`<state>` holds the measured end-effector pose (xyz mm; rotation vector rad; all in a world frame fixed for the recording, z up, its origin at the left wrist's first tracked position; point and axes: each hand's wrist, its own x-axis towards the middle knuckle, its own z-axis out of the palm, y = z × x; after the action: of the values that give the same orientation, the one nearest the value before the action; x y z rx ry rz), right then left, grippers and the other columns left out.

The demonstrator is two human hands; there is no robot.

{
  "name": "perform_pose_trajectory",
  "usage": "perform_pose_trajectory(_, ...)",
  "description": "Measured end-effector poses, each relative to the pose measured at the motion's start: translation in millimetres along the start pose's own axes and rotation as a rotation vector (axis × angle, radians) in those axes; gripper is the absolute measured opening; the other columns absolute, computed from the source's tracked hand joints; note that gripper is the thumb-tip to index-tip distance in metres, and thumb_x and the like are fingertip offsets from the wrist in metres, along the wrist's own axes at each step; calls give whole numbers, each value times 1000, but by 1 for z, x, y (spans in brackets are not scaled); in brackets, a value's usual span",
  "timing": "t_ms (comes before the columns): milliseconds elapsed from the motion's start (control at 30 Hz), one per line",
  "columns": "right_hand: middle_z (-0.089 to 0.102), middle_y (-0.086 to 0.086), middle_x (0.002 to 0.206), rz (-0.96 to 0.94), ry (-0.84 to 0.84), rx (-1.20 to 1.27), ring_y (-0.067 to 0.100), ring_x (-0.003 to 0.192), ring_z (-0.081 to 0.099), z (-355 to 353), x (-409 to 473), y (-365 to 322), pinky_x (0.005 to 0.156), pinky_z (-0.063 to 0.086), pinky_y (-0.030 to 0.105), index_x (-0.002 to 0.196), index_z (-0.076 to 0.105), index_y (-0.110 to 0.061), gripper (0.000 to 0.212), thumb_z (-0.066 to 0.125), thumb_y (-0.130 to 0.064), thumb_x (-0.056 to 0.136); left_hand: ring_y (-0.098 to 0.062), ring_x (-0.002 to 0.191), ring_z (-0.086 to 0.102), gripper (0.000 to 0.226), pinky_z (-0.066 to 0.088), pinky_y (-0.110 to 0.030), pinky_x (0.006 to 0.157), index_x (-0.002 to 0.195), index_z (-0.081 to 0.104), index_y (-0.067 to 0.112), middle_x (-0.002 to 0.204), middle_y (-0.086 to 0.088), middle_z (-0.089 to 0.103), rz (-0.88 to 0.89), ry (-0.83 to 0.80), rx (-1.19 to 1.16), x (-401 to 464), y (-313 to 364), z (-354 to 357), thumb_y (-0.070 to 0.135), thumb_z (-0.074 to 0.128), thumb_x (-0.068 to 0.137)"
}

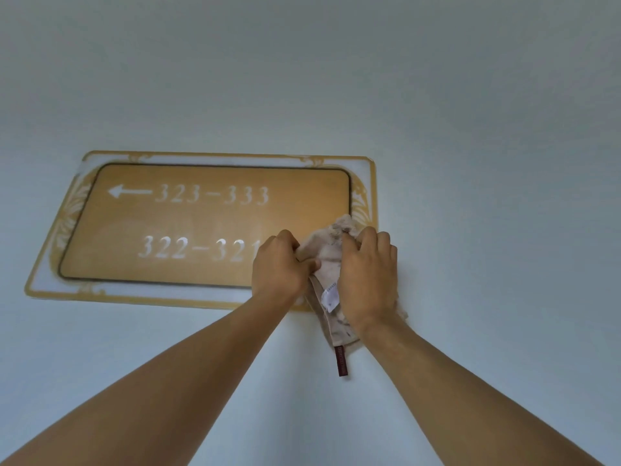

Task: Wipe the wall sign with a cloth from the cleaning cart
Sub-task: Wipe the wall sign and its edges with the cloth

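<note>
A gold wall sign [188,227] with white room numbers and a left arrow hangs on the pale wall. A crumpled beige cloth [326,257] with a white label and a dark red loop is pressed against the sign's lower right corner. My left hand [279,264] grips the cloth's left side. My right hand [368,274] is closed over its right side, covering the sign's corner. The cloth's tail hangs down below the sign.
The plain pale wall [470,163] surrounds the sign on all sides. Nothing else is in view; the cleaning cart is out of frame.
</note>
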<state>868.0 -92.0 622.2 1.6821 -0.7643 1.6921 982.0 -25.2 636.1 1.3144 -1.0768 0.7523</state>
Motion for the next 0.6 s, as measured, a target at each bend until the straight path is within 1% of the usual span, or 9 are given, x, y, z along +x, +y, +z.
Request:
perform_pose_trajectory(67, 59, 16, 115, 1, -47, 8, 32, 106, 53, 1, -7, -3, 94, 45, 39, 132, 57, -2, 55, 67, -5, 78, -27, 85, 62, 38, 53, -44, 74, 90, 56, 12, 89, -8, 66, -30, -23, -34, 2, -1, -1, 34, 83, 73)
perform_pose_trajectory(133, 54, 22, 130, -27, -87, -31, 35, 122, 48, -4, -14, -9, 108, 40, 39, 141, 45, 3, 70, 70, -14, 78, -28, 83, 66, 39, 56, -47, 75, 89, 57, 13, 87, -8, 67, -51, -46, -74, 4, 0, -2, 33, 85, 71)
perform_pose_trajectory(200, 33, 28, 152, -95, -185, -113, 40, 145, 24, -7, -19, -17, 122, 20, 44, 150, 29, 5, 83, 68, -29, 86, -28, 83, 67, 39, 57, -48, 76, 89, 58, 12, 85, -7, 68, -66, -66, -88, 6, 1, -3, 31, 85, 70)
perform_pose_trajectory(267, 22, 28, 159, -175, -210, -252, 42, 150, 7, -9, -18, -23, 124, 6, 48, 150, 25, 5, 82, 62, -38, 91, -28, 86, 66, 36, 56, -47, 78, 91, 60, 10, 84, -6, 66, -73, -84, -60, 8, 2, -5, 29, 84, 72)
perform_pose_trajectory(333, 21, 24, 160, -210, -235, -306, 41, 150, 7, -9, -14, -25, 124, 5, 48, 149, 30, 3, 80, 66, -38, 89, -30, 87, 65, 32, 56, -46, 79, 89, 61, 10, 78, -3, 62, -76, -103, -32, 9, 3, -7, 28, 82, 73)
perform_pose_trajectory(400, 27, 23, 157, -242, -285, -286, 37, 149, 15, -5, -8, -25, 124, 9, 46, 145, 40, 1, 74, 68, -37, 88, -31, 86, 64, 29, 56, -45, 78, 86, 61, 9, 75, -2, 60, -88, -113, -15, 9, 5, -8, 27, 80, 74)
perform_pose_trajectory(467, 28, 30, 155, -238, -347, -259, 39, 146, 21, -3, -3, -29, 122, 15, 47, 140, 45, 1, 62, 63, -33, 91, -33, 86, 65, 31, 58, -47, 77, 86, 62, 5, 79, -8, 64, -99, -125, -26, 9, 7, -9, 29, 79, 75)
perform_pose_trajectory(533, 17, 36, 157, -138, -397, -190, 45, 147, 16, -5, -1, -37, 122, 17, 48, 147, 33, 6, 64, 55, -24, 96, -34, 86, 66, 37, 58, -48, 77, 89, 63, 4, 84, -12, 67, -108, -127, -58, 9, 8, -11, 35, 78, 77)
perform_pose_trajectory(600, 4, 38, 158, -58, -409, -142, 51, 148, 3, -9, -1, -43, 123, 12, 51, 151, 15, 9, 71, 51, -23, 98, -34, 87, 65, 40, 58, -47, 78, 90, 64, 3, 85, -13, 67, -113, -127, -60, 8, 8, -11, 38, 78, 78)
